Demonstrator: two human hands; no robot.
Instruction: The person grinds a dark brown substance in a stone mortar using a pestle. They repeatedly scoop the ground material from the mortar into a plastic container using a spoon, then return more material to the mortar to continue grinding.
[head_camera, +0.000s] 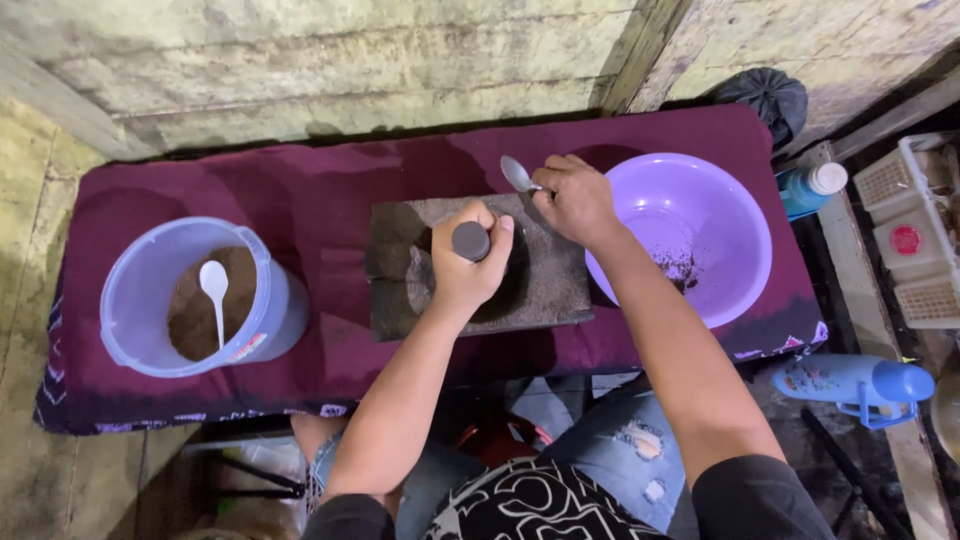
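- Nearest cam, head view: black top w/ white pattern (530, 505) at bottom edge, torn blue jeans (630, 455) just beyond, knees under table edge.
- Both forearms reach up from bottom to stone mortar slab (545, 285), a grey rectangular block set mid-table on dark purple cloth (320, 190).
- Left hand (468, 262): fingers wrapped tight round dark pestle (471, 241); round end of pestle faces cam, lower end goes down into slab hollow. Full fist, no gap visible.
- Right hand (575, 198): fingers curled shut, pinching handle of metal spoon (518, 174); spoon bowl sticks out to the left, above far edge of slab. Can't tell if anything is in spoon bowl.
- Hands close together, not touching.
- Right of slab, touching or just beside it: lilac plastic bowl (735, 215), w/ a small patch of dark brown grounds low on its inner wall.
- Left, well apart from slab: clear bluish tub (130, 300) holding brown powder; white plastic spoon (214, 290) lies in powder, handle pointing to cam.
- Off table, right: blue bottle w/ white cap (812, 188), white plastic basket (915, 225), blue flask (850, 385) lying on its side lower down.
- Behind table: worn, stained wall (330, 60); black bag (765, 95) at far right corner.
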